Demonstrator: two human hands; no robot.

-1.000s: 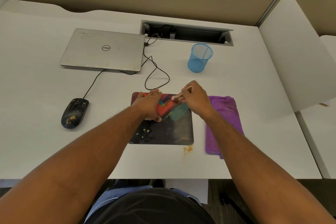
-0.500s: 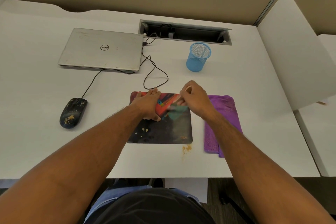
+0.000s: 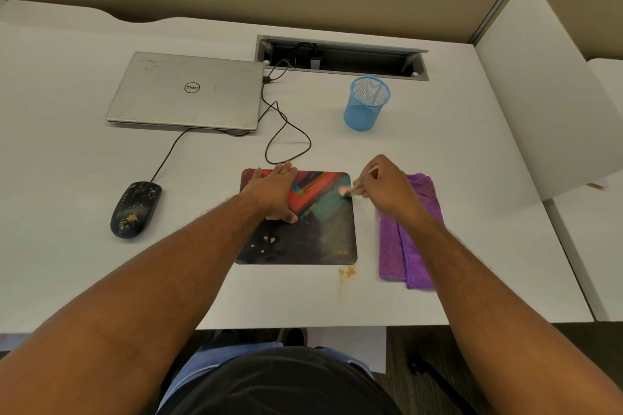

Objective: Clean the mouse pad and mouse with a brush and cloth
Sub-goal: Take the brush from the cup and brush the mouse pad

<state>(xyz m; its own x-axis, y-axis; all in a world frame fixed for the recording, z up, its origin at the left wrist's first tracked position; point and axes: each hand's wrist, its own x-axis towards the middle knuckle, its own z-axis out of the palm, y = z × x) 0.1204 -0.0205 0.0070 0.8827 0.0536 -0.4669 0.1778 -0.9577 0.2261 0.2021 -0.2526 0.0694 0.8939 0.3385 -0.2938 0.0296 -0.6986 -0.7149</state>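
Likely office, partitioned desk point(image 3: 438, 152), laptop point(image 3: 188, 91)

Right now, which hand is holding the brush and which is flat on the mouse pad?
The right hand grips the brush; the left hand lies flat, pressing the mouse pad.

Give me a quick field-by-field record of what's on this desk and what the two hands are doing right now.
left hand: flat on the mouse pad, pressing it down
right hand: grips a small brush, bristles at the pad's right edge
pad dirt: yellowish specks near its left front part
crumbs: on the desk just off the pad's front right corner
cloth: purple, folded, right of the pad
mouse: left of the pad, speckled with dirt, untouched
laptop: closed
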